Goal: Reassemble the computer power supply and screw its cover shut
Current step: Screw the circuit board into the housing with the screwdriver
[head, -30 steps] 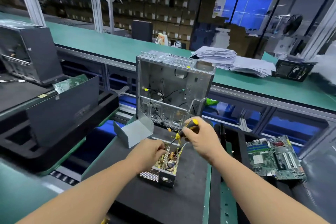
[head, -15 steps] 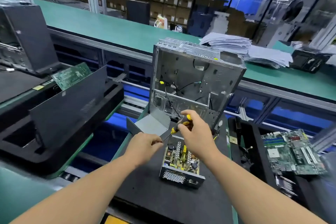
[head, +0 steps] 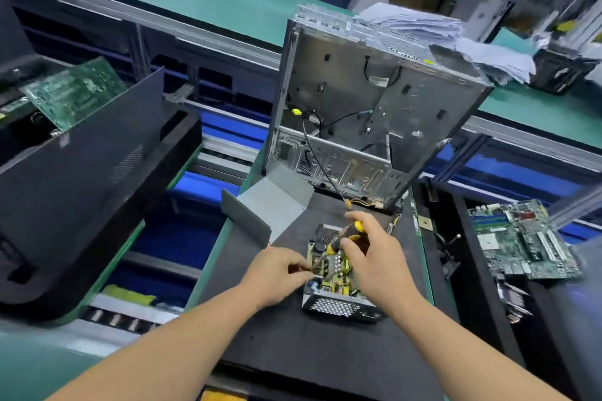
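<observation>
Holding the screwdriver [head: 347, 235] in my right hand [head: 374, 257], fingers wrapped round its handle, I pinch near its tip with my left hand [head: 280, 273]. My supply [head: 338, 283] sits open mid-tabletop [head: 293, 345]; its cover [head: 267, 208] lies by the left edge. I think I'm fixing the board; next, the cover goes on.

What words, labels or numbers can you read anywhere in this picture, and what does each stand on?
None can be read.
White sticker inside the computer case: print too blurred.
Motherboard on the right: markings too small.
Green circuit board on the left: markings too small.
Paper stack: no legible print.
</observation>
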